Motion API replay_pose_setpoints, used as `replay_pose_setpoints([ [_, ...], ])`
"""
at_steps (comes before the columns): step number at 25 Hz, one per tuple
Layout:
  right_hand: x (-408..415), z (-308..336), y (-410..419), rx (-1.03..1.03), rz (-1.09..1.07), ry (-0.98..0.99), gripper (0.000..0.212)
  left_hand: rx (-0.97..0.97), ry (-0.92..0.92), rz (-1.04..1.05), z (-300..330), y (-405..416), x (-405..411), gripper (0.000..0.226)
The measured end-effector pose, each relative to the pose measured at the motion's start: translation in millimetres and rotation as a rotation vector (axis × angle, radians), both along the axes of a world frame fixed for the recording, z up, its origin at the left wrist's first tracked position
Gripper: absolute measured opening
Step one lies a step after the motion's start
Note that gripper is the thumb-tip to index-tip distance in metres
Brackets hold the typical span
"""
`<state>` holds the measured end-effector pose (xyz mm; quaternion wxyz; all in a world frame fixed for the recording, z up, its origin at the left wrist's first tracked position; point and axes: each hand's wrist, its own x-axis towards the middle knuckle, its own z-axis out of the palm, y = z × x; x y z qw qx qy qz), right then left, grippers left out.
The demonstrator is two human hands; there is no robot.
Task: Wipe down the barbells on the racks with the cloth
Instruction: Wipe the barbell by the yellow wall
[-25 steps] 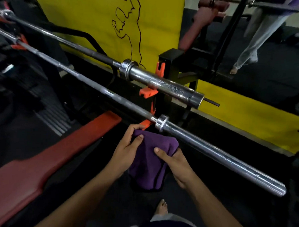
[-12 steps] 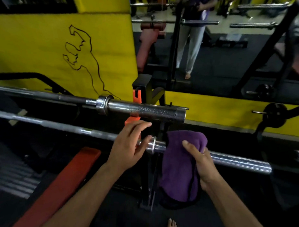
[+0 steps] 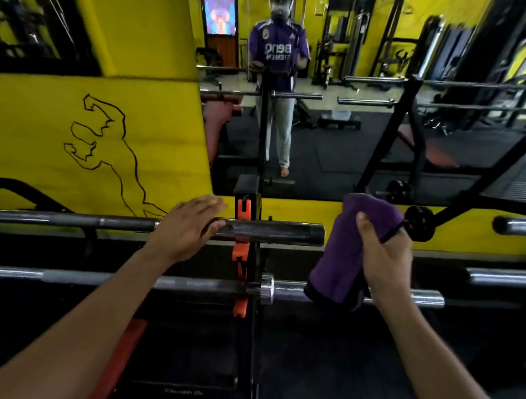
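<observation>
Purple terry cloth [image 3: 348, 251], folded into a thick pad, is gripped in the right hand [image 3: 384, 259], the fingers closed around its right edge and the thumb pressed against its front face. The cloth is held upright just past the end of the upper barbell [image 3: 272, 232], and its lower end hangs in front of the sleeve of the lower barbell [image 3: 294, 291]; whether it touches that sleeve cannot be told. The left hand [image 3: 185, 229] is laid on the upper barbell where shaft and sleeve meet, the fingers spread and loosely curled over the top of the bar, nothing else being held in it.

Both barbells are carried level in orange hooks [image 3: 241, 252] on a black rack upright [image 3: 254, 259], one above the other. No container is seen apart from these cradles, each holding one bar.

The left ends of both bars are cut off by the frame edge. The collar of the upper bar is hidden under the left hand. Part of the lower sleeve is covered by the cloth and the right wrist. A red bench pad [image 3: 119, 362] below is largely hidden by the left forearm. On the far right, the ends of two further bars [image 3: 502, 277] are cut off. The mirror [image 3: 348, 142] behind the rack is blurred toward the right.
</observation>
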<state>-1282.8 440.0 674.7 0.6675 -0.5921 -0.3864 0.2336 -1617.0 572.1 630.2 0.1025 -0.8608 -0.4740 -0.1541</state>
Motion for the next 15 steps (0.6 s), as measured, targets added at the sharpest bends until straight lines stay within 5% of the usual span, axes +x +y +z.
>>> replay_pose_setpoints([
  [3, -28, -24, 14, -0.075, 0.056, -0.269, 0.007, -0.052, 0.007, -0.046, -5, 9, -2, 0.077],
  [8, -28, -69, 44, 0.017, 0.071, -1.077, 0.049, -0.031, 0.029, -0.201, -4, 18, -32, 0.073],
  [12, -39, -51, 66, -0.062, -0.008, -1.015, 0.038, 0.028, -0.144, -0.155, -15, 13, -31, 0.067],
  [15, -65, -23, 94, -0.407, -0.04, -1.08, 0.029, 0.05, -0.163, -0.176, -19, 19, -32, 0.059],
])
